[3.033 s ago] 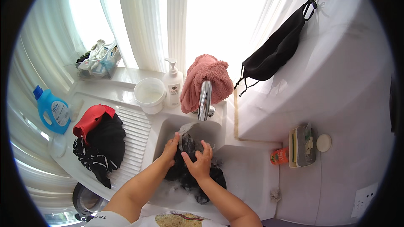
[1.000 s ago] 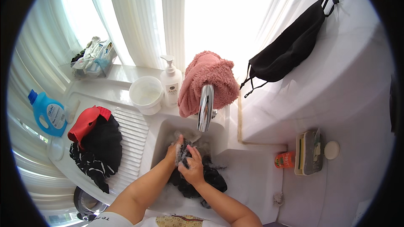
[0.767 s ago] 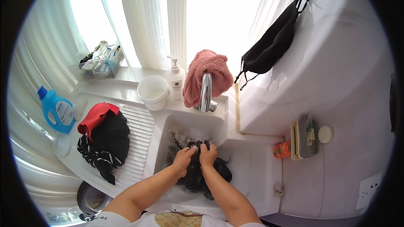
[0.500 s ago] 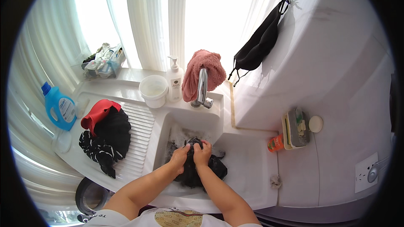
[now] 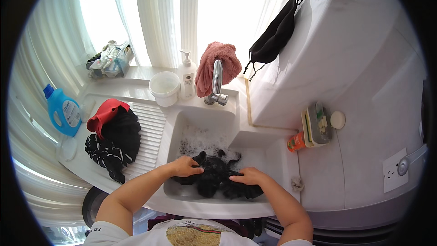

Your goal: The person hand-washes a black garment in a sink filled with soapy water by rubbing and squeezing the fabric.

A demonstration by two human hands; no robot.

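A wet black garment [image 5: 214, 175] lies spread in the soapy water of the white sink [image 5: 200, 117]. My left hand [image 5: 185, 166] grips its left part, the thumb pointing inward and the other fingers curled down, partly hidden. On the opposite side, my right hand [image 5: 251, 176] holds the cloth near its right end, thumb on top. The two hands are well apart, with the dark fabric bunched between them. White suds [image 5: 198, 137] float on the water beyond the garment.
Left of the basin, a black garment with a red part [image 5: 109, 115] lies on the ribbed washboard [image 5: 148, 130]. A blue detergent bottle [image 5: 63, 111], white bucket [image 5: 165, 89], pump bottle [image 5: 187, 77] and faucet [image 5: 217, 79] draped with a pink towel [image 5: 225, 61] stand around. An orange bottle [image 5: 296, 142] is right.
My hands have moved from close together to wide apart, the left going left and the right going right. The black garment has gone from a bunched heap to a wider spread.
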